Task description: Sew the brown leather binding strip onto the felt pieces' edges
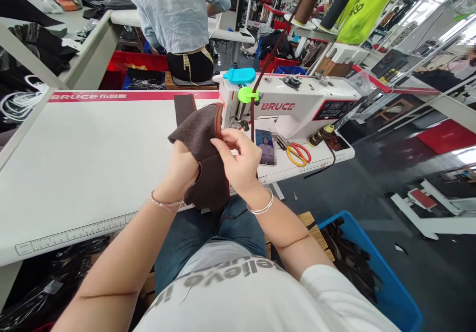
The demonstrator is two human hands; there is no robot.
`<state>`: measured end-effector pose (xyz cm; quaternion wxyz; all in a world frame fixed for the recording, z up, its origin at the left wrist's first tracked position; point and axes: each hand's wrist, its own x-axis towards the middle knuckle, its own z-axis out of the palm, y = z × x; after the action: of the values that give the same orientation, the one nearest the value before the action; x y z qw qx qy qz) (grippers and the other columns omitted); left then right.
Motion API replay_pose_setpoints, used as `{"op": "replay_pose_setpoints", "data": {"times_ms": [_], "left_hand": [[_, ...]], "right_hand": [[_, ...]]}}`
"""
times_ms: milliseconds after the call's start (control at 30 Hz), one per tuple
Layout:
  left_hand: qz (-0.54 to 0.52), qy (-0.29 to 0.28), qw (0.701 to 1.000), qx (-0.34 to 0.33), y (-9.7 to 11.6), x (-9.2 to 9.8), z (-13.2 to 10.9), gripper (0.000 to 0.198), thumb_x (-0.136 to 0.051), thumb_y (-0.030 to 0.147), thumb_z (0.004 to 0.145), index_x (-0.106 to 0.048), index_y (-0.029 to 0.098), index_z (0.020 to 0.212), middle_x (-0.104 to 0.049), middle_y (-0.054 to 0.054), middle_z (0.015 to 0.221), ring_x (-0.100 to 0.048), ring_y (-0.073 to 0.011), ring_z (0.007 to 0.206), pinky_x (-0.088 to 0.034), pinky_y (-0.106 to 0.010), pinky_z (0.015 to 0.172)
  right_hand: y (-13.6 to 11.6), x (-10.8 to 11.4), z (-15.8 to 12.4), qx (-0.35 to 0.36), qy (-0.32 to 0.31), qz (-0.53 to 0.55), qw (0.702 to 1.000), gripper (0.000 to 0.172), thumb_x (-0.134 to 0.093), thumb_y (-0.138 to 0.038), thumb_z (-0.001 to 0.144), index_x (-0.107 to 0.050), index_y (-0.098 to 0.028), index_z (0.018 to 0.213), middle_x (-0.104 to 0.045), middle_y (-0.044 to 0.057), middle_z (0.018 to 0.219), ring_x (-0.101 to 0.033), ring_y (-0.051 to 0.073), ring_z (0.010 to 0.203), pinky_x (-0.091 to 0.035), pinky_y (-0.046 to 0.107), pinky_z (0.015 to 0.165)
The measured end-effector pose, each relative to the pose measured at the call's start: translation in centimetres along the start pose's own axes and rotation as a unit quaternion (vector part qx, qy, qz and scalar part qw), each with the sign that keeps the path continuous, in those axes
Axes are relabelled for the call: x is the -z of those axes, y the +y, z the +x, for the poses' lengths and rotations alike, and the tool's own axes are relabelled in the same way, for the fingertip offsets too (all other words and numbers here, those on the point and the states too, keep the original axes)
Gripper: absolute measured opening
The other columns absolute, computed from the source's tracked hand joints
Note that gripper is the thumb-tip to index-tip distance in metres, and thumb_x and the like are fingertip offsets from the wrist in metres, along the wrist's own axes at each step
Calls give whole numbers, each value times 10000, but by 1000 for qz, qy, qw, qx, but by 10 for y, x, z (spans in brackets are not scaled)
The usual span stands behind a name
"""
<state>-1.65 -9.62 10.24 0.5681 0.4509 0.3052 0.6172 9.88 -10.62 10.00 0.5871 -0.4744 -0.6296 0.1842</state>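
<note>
Seated person, blue jeans [219, 228] directly under the work. Left grip [180, 169] closed around a folded brown cloth [204, 156], fingers hidden behind it. Right grip [238, 161] pinches the same cloth near its upper edge, fingers and thumb almost meeting. A reddish-brown leather strip [218, 121] runs along that edge, just left of the right grip. Cloth's long axis roughly upright: top end toward the sewing machine's needle area, lower end hanging toward the lap.

Down right of the right grip, a blue crate [383, 267] of dark offcuts. Just ahead of it, on the white surface [92, 173], a photo card [265, 147] and red-and-yellow scissors [297, 153] lie beside the BRUCE sewing machine [290, 106]. A brown cord [253, 118] hangs before the machine head. Beyond, a co-worker's back [174, 19].
</note>
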Motion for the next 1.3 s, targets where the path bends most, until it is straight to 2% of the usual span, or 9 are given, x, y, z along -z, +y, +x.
{"op": "replay_pose_setpoints", "data": {"times_ms": [233, 433, 500, 600, 733, 900, 1000, 1167, 1300], "left_hand": [[40, 17, 999, 32, 5, -1, -20, 379, -762, 268, 759, -702, 338, 1126, -704, 49, 1193, -589, -260, 1213, -536, -382, 991], [18, 70, 995, 71, 2, 10, -35, 62, -695, 238, 728, -714, 292, 705, -751, 39, 860, -658, -240, 1075, -588, -352, 890], [14, 59, 996, 70, 2, 11, -41, 20, -702, 271, 727, -719, 273, 738, -757, 19, 929, -640, -261, 1130, -585, -358, 926], [17, 66, 996, 64, 2, 6, -47, 212, -775, 273, 721, -738, 252, 928, -744, -5, 1095, -607, -278, 1212, -555, -363, 1013], [10, 140, 990, 2, -2, -3, -47, 278, -803, 274, 750, -732, 202, 1009, -751, -45, 1076, -632, -261, 1187, -494, -366, 1093], [-22, 145, 989, -19, -2, -5, -45, 398, -803, 282, 751, -700, 218, 1130, -706, -68, 1201, -599, -296, 1236, -470, -435, 1118], [-29, 145, 989, -14, 0, -3, -47, 407, -793, 291, 750, -699, 185, 1131, -706, -89, 1195, -568, -318, 1272, -449, -453, 1131], [-52, 119, 991, 17, 0, 2, -51, 392, -750, 339, 748, -712, 163, 1097, -711, -116, 1168, -558, -348, 1273, -441, -490, 1124], [-49, 136, 989, 25, 1, 8, -54, 401, -716, 365, 728, -718, 149, 1066, -713, -128, 1142, -587, -362, 1227, -440, -527, 1109]], "right_hand": [[10, -9, -6, 78, -51, -84, 992, 280, -480, -412, 976, -671, -226, 1061, -710, 62, 997, -667, 154, 920, -538, 285, 875], [10, -7, -12, 102, -49, -109, 988, 248, -468, -354, 991, -652, -207, 1067, -702, 69, 1002, -659, 148, 942, -530, 285, 896], [8, -5, -13, 114, -27, -114, 986, 224, -476, -334, 989, -647, -200, 1044, -695, 70, 977, -655, 144, 932, -530, 277, 878], [4, -3, -14, 117, 14, -111, 987, 193, -527, -355, 967, -637, -199, 989, -678, 53, 884, -645, 128, 859, -541, 255, 806], [0, -3, -19, 75, 21, -24, 997, 231, -643, -401, 890, -619, -182, 961, -675, 26, 861, -630, 94, 787, -561, 222, 752], [-2, -1, -32, -29, -33, 103, 994, 313, -729, -385, 811, -637, -173, 1023, -702, 18, 882, -649, 72, 732, -577, 184, 710], [-5, 2, -38, -59, -49, 131, 988, 242, -735, -345, 810, -670, -166, 959, -703, 9, 816, -661, 76, 696, -575, 176, 672], [-15, 8, -40, 52, -9, 77, 996, 44, -692, -210, 850, -688, -168, 865, -708, 20, 827, -663, 88, 762, -566, 208, 726], [-23, 11, -39, 107, 0, 64, 992, 37, -677, -161, 854, -683, -173, 888, -715, 28, 846, -671, 96, 798, -567, 225, 746]]}}
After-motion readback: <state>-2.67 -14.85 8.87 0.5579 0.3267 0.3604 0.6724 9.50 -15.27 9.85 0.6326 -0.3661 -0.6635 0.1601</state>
